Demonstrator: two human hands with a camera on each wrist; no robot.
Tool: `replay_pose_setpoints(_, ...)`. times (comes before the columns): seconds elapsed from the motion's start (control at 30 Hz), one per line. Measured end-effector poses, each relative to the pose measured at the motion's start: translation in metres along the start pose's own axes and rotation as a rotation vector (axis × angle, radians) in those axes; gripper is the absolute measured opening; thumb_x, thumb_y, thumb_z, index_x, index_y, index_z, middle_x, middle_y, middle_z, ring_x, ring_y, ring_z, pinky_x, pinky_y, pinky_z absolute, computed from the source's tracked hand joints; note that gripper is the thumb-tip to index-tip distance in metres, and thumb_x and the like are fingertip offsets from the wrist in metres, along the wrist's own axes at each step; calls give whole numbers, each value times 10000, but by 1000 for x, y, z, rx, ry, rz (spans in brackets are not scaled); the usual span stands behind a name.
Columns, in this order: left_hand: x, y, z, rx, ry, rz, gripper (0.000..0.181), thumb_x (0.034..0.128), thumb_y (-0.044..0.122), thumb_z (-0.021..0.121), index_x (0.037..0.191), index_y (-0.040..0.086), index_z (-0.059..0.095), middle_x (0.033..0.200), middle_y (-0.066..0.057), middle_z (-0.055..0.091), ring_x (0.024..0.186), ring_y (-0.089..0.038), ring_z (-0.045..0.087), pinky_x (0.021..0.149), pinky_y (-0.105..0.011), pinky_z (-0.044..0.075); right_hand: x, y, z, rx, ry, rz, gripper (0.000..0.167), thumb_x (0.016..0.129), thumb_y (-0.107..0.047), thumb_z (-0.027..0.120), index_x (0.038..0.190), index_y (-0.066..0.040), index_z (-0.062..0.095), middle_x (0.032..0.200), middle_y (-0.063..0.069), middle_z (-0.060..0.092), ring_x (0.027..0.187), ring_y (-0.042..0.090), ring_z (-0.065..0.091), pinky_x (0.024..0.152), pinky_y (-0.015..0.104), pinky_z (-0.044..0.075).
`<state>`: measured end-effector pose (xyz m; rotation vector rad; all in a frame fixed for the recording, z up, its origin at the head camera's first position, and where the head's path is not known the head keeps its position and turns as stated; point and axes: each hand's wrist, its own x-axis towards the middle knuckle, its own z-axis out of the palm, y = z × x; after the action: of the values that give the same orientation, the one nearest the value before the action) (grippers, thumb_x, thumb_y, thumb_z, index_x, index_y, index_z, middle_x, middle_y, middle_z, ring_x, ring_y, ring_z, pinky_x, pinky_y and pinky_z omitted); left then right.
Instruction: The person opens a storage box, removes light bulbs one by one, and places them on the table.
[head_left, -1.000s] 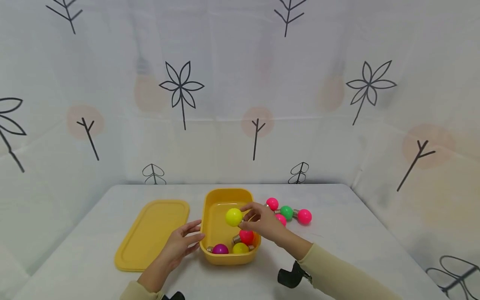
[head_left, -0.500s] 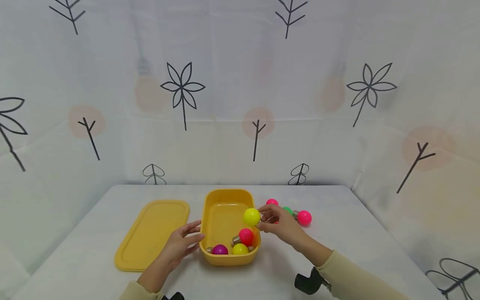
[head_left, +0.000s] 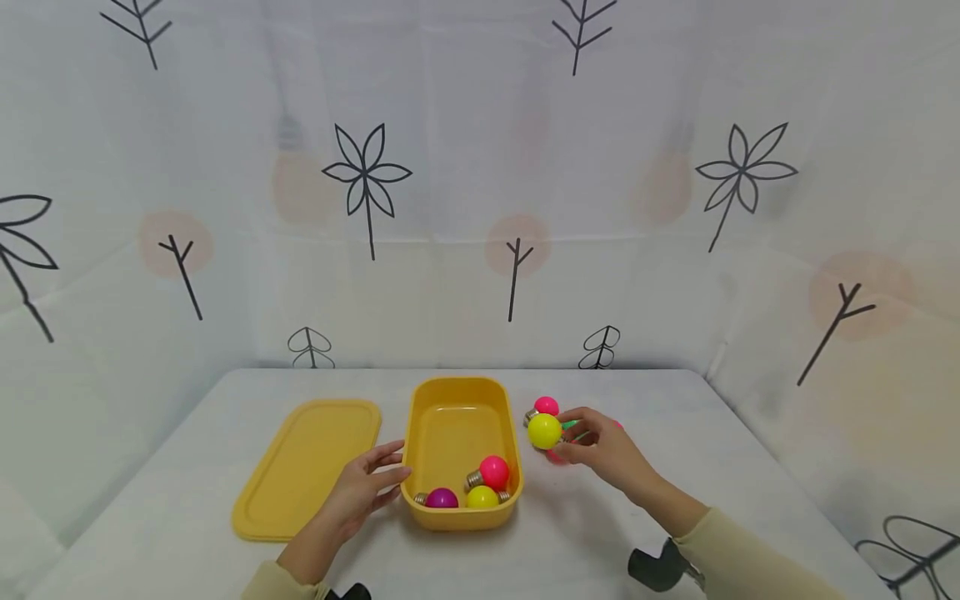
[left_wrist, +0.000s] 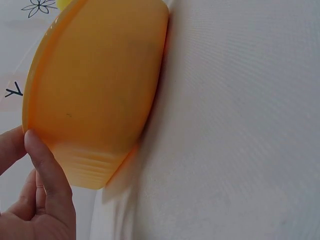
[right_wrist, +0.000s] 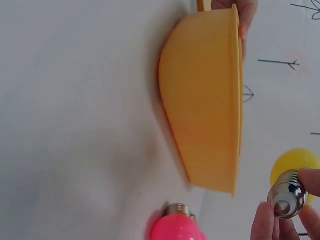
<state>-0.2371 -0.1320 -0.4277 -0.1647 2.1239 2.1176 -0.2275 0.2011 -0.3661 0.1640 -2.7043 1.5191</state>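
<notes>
My right hand [head_left: 611, 450] pinches a yellow light bulb [head_left: 544, 432] by its metal screw base [right_wrist: 288, 195], the round end pointing left. It hangs right of a yellow plastic container [head_left: 461, 521], near several bulbs on the table. Against the container's left side, my left hand [head_left: 363, 483] lightly touches the rim with thumb and fingertips; the left wrist view shows these fingers [left_wrist: 47, 165] at the edge. Inside the container lie a pink bulb [head_left: 494, 472], a purple bulb [head_left: 442, 498] and another yellow bulb [head_left: 482, 497].
A flat yellow lid [head_left: 300, 475] lies left of the container on the white table [head_left: 480, 575]. Right of the container, a pink bulb [head_left: 547, 405] shows, with more pink and green bulbs partly hidden by my right hand. A patterned cloth [head_left: 450, 292] hangs behind.
My right hand has carried the yellow bulb rightward, from above the container to beyond its right rim. The left hand and container have stayed put.
</notes>
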Motion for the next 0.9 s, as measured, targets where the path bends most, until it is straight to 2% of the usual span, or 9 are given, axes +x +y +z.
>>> replay_pose_setpoints(0.17,-1,0,-1,-3,0,-8,514,839,107,695,1311,23,507,1188,-155,507,846,-184,577,753,-320,533,1,9,-5,-12,24,-1,407,789,-121,722,1164,-59,577,893,60,588,779,210,547,718,361,537)
replay_pose_setpoints(0.53,-2,3,1,7,5,-14,527,833,121,704,1314,31,507,1204,-168,506,854,-191,573,758,-319,533,6,38,-20,-19,53,35,433,815,-144,709,1195,-20,540,943,89,595,783,205,568,744,392,538)
replay_pose_setpoints(0.7,-2,2,2,3,-5,-5,523,841,109,693,1318,21,498,1215,-178,498,856,-185,574,750,-309,533,10,52,-23,-44,74,79,426,823,-146,701,1194,-17,537,971,94,602,787,201,576,747,385,538)
replay_pose_setpoints(0.9,-2,2,2,-5,2,-2,518,839,105,695,1314,24,504,1218,-184,496,852,-184,576,745,-307,532,13,66,-25,-45,65,88,452,825,-132,696,1200,40,513,953,114,583,802,218,551,716,369,544)
